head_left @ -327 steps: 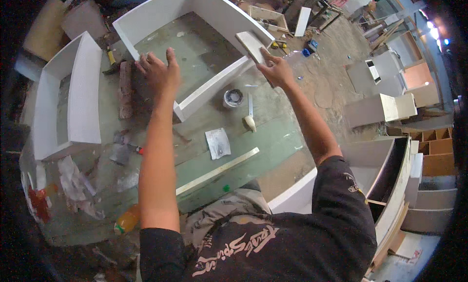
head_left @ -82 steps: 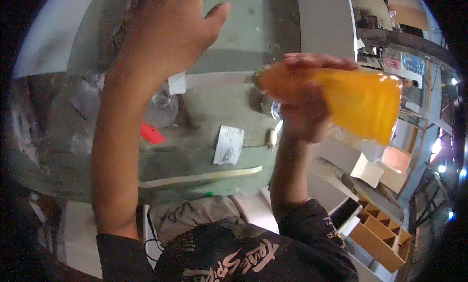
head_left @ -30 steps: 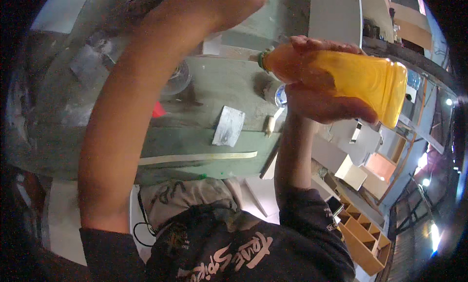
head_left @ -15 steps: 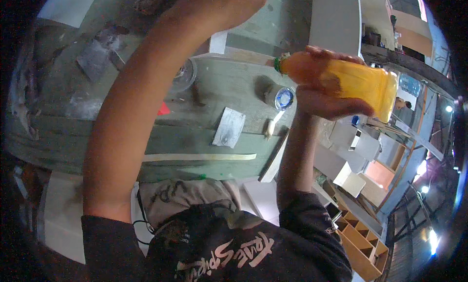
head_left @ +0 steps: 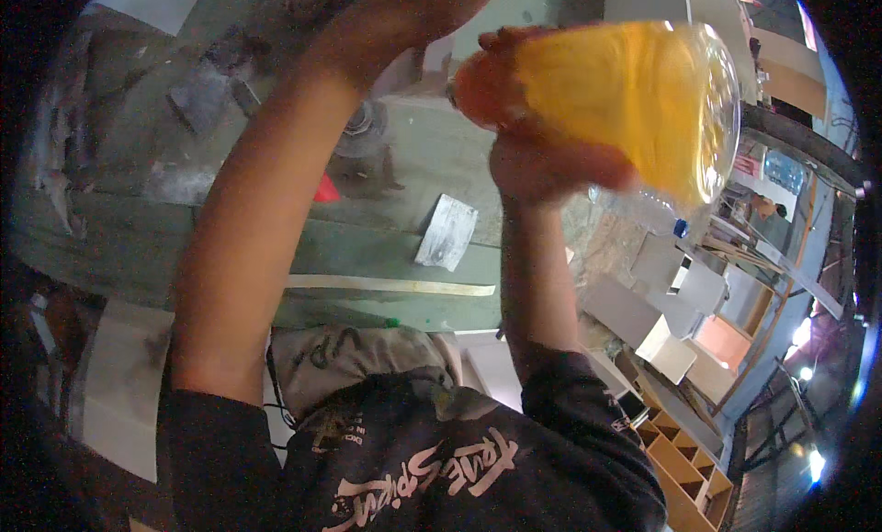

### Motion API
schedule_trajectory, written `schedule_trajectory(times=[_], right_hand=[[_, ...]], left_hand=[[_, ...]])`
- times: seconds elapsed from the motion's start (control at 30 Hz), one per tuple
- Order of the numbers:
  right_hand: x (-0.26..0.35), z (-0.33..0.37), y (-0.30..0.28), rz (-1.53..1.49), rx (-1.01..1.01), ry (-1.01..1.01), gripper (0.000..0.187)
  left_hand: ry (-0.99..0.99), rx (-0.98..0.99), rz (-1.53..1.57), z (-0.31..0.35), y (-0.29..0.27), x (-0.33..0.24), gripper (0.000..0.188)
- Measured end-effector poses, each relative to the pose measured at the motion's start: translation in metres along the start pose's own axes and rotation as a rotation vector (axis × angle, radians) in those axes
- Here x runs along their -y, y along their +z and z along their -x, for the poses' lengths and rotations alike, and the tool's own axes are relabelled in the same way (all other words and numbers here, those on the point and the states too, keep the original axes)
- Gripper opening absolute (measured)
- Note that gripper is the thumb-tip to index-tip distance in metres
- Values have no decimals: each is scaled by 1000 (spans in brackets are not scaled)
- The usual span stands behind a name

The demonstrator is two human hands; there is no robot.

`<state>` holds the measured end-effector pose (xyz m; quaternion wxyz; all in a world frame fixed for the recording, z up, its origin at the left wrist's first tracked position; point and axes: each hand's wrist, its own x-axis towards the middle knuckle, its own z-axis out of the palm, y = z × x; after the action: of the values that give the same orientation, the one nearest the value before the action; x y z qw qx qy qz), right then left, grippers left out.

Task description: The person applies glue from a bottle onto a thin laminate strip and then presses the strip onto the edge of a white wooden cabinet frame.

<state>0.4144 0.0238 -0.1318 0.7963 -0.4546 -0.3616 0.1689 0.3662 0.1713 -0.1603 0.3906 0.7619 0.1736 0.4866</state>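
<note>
My right hand [head_left: 542, 164] is wrapped round a clear plastic bottle [head_left: 634, 91] of yellow-orange liquid. The bottle lies nearly on its side in the air, its base to the right and its neck end to the left, with the neck hidden by my fingers. At the top edge, my left hand [head_left: 432, 8] reaches over the green-grey worktable [head_left: 395, 229]. Its fingers are cut off and blurred, so what they hold does not show. Below the hands lie a whitish rectangular sheet [head_left: 446, 232] and a long thin pale strip [head_left: 390, 285].
Beside my left forearm are a red piece [head_left: 326, 189] and a round dish [head_left: 366, 128]. A flat grey piece [head_left: 197, 105] lies in whitish dust farther left. White box-like cabinets [head_left: 629, 307] and a wooden compartment unit [head_left: 675, 449] stand to the right, beyond the table.
My right hand has brought the bottle up and left, closer to the camera, covering the small jar seen before. My left hand has shifted slightly; the view has moved a little too.
</note>
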Motion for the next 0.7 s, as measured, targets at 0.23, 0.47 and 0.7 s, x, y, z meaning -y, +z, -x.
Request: schedule_trajectory(times=[0.23, 0.47, 0.7], right_hand=[[-7, -2, 22, 216, -50, -80, 82], [-7, -1, 12, 104, -71, 14, 96], [27, -30, -82, 505, -127, -115, 90]], left_hand=[[-161, -66, 186, -6, -5, -6, 31], [-262, 8, 321, -6, -7, -11, 34], [-145, 2, 80, -9, 2, -3, 31]])
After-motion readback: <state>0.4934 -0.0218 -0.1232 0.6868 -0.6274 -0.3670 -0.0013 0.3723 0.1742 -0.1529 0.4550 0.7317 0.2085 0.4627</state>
